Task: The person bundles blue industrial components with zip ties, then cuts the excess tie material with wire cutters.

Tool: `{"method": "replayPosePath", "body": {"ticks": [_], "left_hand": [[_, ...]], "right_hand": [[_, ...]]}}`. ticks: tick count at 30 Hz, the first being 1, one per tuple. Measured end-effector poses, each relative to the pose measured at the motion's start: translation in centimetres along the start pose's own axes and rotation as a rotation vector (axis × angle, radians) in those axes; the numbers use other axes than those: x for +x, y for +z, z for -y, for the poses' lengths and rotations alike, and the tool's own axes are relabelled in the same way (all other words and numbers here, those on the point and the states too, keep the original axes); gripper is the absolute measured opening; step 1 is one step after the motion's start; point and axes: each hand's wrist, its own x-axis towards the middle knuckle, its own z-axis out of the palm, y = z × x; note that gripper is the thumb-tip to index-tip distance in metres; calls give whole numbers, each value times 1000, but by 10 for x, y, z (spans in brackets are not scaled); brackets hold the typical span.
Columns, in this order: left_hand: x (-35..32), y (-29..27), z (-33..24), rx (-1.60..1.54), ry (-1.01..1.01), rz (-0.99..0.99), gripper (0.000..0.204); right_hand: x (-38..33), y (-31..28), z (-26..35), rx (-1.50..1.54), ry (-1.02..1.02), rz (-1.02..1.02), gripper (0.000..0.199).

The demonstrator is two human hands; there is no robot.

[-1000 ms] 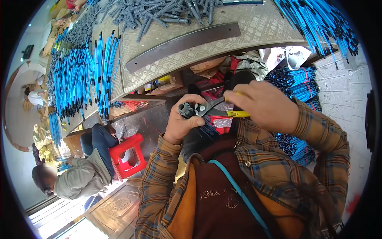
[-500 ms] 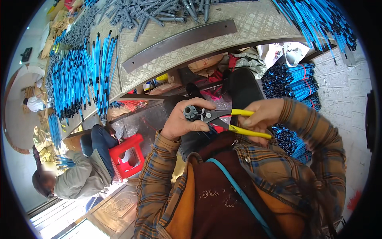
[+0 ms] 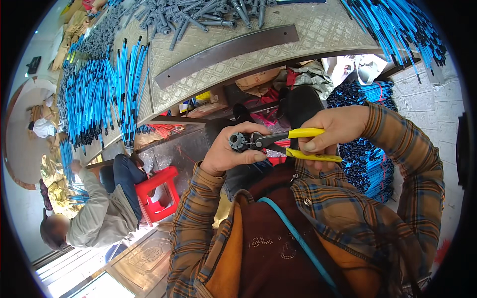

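My left hand (image 3: pixel 223 151) is closed around a grey plastic fitting (image 3: pixel 238 142). The fitting's round, toothed end with a hole in it faces up between thumb and fingers; the rest is hidden in the palm. My right hand (image 3: pixel 332 131) grips a pair of pliers (image 3: pixel 307 133) by its yellow handles, which are spread apart. Their dark metal head lies against the side of the fitting, beside my left fingertips. What the jaws bite on cannot be made out.
Ahead stands a workbench (image 3: pixel 198 82) with a flat metal strip (image 3: pixel 228 53), a heap of grey fittings (image 3: pixel 198 15) and blue rods (image 3: pixel 89 99). More bundled rods (image 3: pixel 367 169) lie on the floor at right. At left, another person (image 3: pixel 102 211) sits near a red stool (image 3: pixel 158 193).
My right hand has moved up and a little to the right, tilting the plier handles upward. My left hand is almost still. The other person's arm has reached toward the bench.
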Motion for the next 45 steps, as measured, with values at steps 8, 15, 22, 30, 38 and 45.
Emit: {"method": "replayPosePath", "body": {"ticks": [8, 15, 22, 30, 38, 45], "left_hand": [[-1, 5, 0, 27, 48, -35, 48], [-5, 8, 7, 38, 112, -39, 45], [-5, 10, 4, 96, 127, -27, 39], [-9, 9, 9, 118, 146, 0, 27], [-3, 26, 7, 166, 89, -241, 24], [-14, 22, 16, 33, 141, -371, 31]], "right_hand": [[0, 1, -6, -325, -159, -68, 26], [-2, 7, -8, -414, -333, -70, 27], [-2, 10, -9, -208, -144, -36, 27], [4, 37, -22, -373, -166, -208, 31], [-9, 35, 0, -922, -187, -435, 29], [9, 35, -11, -1196, -353, -662, 31]]}}
